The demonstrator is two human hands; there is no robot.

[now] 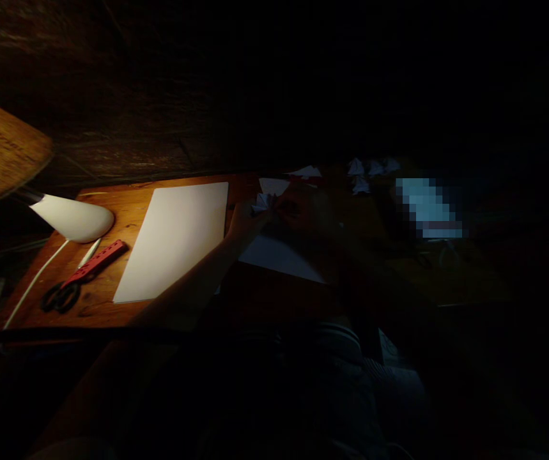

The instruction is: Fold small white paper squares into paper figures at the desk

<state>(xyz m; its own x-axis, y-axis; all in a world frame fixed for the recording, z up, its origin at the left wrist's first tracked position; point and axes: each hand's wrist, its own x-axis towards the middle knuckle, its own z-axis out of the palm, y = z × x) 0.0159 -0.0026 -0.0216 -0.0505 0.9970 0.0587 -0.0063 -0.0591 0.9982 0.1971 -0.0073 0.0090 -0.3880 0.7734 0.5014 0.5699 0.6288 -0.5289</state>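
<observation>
In the dim light the person's two bare hands are close together over the middle of the wooden table (130, 220); the left hand (242, 217) is closed on a small, white, pleated piece of folded paper (263, 203), which stands up in a fan of creases between the hands; the right hand (298, 206) is just beside its right edge, its fingers bent, but it is too dark to tell whether they grip the paper; below the hands lies a white paper sheet (281, 257), mostly in shadow; to its left, brightly lit, lies a large, flat, white rectangular sheet (173, 239), partly covered by the left forearm (197, 271); farther left stands a lamp with a smooth white rounded base (77, 218) and a brown wood-toned shade (3, 150); a white cable (37, 281) runs down near that base; close by lie black-handled scissors (61, 298), a red strip with dark marks (96, 262) over their blades, and a slim white stick-like object (89, 253); beyond the hands is a small white paper piece (274, 186); toward the right far side sits a cluster of crumpled-looking white folded papers (360, 185); nearer the right edge glows a pixelated bluish rectangle (427, 206).
</observation>
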